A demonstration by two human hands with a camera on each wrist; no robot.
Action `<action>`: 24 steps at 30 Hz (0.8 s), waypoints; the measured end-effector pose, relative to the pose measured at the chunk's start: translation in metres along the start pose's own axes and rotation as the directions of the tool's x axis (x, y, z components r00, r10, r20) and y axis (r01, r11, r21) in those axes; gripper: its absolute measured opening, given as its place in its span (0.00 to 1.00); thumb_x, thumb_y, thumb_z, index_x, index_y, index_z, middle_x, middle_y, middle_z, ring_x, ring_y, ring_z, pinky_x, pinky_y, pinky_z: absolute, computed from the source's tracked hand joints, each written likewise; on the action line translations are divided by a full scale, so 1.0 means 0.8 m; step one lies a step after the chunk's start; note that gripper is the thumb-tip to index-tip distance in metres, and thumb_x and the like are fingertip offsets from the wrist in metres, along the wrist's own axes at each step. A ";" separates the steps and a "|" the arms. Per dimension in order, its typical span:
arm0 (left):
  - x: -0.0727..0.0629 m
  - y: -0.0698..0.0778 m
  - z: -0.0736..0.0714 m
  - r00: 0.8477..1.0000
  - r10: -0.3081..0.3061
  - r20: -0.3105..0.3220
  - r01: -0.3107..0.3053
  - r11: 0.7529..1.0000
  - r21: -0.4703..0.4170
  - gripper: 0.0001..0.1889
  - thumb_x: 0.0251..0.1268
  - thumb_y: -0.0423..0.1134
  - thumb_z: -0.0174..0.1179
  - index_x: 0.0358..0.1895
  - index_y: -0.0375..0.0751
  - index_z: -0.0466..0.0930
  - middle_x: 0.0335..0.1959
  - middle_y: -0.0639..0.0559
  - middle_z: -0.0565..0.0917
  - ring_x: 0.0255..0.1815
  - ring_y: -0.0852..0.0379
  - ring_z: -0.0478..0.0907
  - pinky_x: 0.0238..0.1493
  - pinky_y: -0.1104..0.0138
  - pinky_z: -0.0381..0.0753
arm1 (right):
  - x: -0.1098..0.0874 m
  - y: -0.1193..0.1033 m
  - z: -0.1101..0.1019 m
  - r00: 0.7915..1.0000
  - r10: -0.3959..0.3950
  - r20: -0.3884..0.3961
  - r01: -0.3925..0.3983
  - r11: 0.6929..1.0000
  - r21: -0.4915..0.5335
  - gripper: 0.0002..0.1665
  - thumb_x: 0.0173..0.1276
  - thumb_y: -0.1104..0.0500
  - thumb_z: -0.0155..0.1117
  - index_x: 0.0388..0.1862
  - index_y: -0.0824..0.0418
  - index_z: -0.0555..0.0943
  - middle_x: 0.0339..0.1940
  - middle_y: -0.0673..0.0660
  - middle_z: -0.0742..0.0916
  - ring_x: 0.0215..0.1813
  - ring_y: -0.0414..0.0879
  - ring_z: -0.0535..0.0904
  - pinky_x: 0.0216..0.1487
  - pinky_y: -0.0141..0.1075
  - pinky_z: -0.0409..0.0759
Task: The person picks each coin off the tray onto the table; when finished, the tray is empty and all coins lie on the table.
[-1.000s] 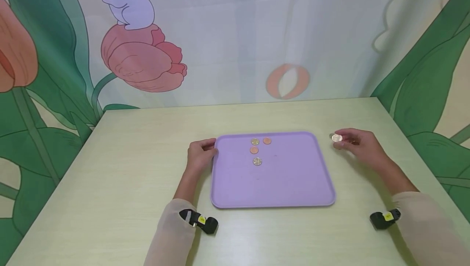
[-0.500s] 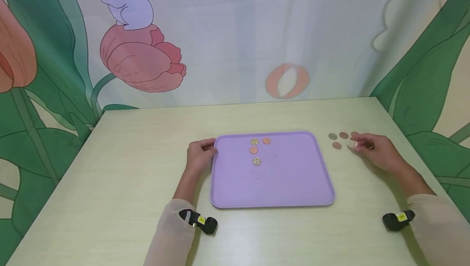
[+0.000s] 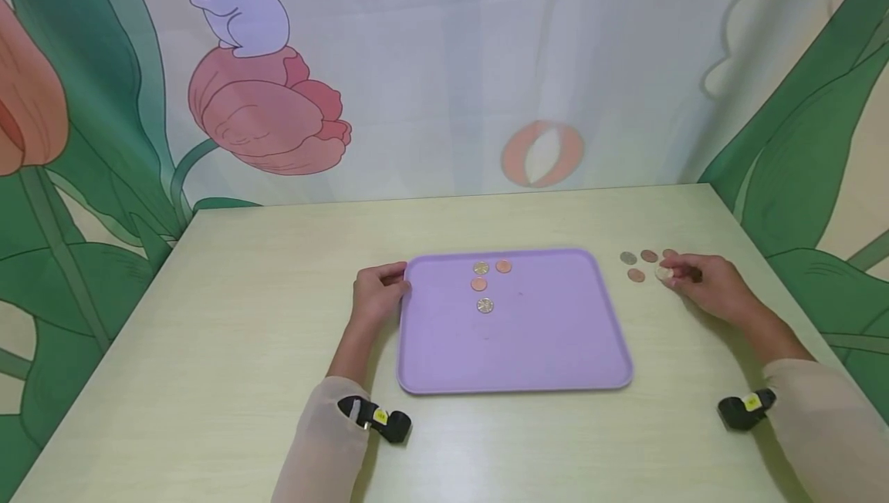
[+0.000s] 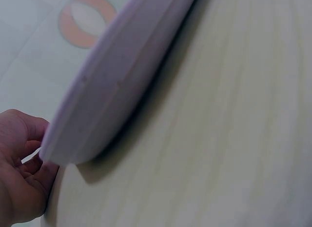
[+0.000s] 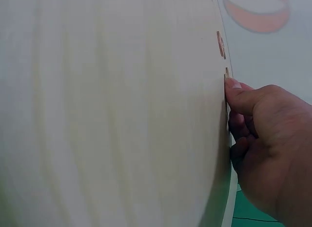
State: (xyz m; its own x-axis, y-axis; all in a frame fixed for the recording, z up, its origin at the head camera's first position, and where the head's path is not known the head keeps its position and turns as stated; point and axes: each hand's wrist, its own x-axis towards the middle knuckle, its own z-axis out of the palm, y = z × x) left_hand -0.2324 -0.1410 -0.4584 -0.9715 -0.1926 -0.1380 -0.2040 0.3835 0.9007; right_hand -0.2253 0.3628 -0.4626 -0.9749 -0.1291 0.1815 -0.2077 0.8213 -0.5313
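Observation:
My left hand (image 3: 378, 292) grips the left rim of a lilac tray (image 3: 556, 349) lying on the table; the left wrist view shows the hand (image 4: 24, 163) at the tray's corner (image 4: 68, 149). On the tray's upper left part lie several coins, among them a copper coin (image 3: 479, 284) and a silvery coin (image 3: 485, 305). Right of the tray, my right hand (image 3: 715, 285) pinches a pale shiny coin (image 3: 664, 273) low over the table. Beside its fingertips lie a grey coin (image 3: 628, 258) and several copper coins (image 3: 636, 275). In the right wrist view the hand (image 5: 273, 134) partly hides the coins.
The pale wooden table (image 3: 264, 318) extends on both sides of the tray and in front of it. A printed curtain (image 3: 430, 86) with flowers and leaves hangs behind the table's far edge. A small black camera (image 3: 743, 410) sits on the right wrist.
My right hand has moved to the right with the pale coin and lowered it among the coins there, uncovering several of them. The left hand and the tray have stayed put.

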 end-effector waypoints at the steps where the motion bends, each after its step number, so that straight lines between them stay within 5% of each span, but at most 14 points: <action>1: 0.000 0.000 0.000 1.000 0.000 -0.001 0.000 1.000 0.000 0.21 0.61 0.27 0.62 0.60 0.36 0.83 0.54 0.37 0.87 0.55 0.47 0.83 0.54 0.68 0.84 | 0.000 0.000 0.000 1.000 0.005 0.000 -0.005 1.000 -0.001 0.16 0.66 0.67 0.70 0.51 0.74 0.84 0.32 0.63 0.87 0.32 0.26 0.68 0.32 0.21 0.69; 13: -0.002 0.001 0.001 1.000 -0.008 -0.008 0.008 1.000 0.006 0.21 0.61 0.27 0.63 0.60 0.36 0.84 0.53 0.37 0.87 0.54 0.48 0.83 0.54 0.67 0.84 | 0.000 -0.002 0.000 0.999 0.044 0.002 -0.044 0.999 0.013 0.19 0.68 0.63 0.69 0.55 0.72 0.84 0.41 0.71 0.89 0.33 0.27 0.70 0.32 0.23 0.72; 24: 0.000 -0.002 0.002 1.000 0.006 -0.001 -0.006 1.000 -0.029 0.21 0.60 0.25 0.62 0.59 0.33 0.84 0.52 0.36 0.87 0.52 0.49 0.83 0.46 0.75 0.81 | -0.001 -0.002 0.000 0.994 0.101 0.037 -0.102 0.995 0.023 0.21 0.71 0.60 0.67 0.58 0.72 0.82 0.52 0.75 0.86 0.47 0.54 0.81 0.35 0.20 0.72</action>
State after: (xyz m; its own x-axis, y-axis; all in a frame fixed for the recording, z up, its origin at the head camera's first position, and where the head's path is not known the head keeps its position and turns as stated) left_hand -0.2321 -0.1402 -0.4601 -0.9725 -0.1918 -0.1324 -0.1950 0.3584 0.9130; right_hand -0.2237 0.3615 -0.4616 -0.9932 -0.0656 0.0962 -0.1088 0.8174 -0.5657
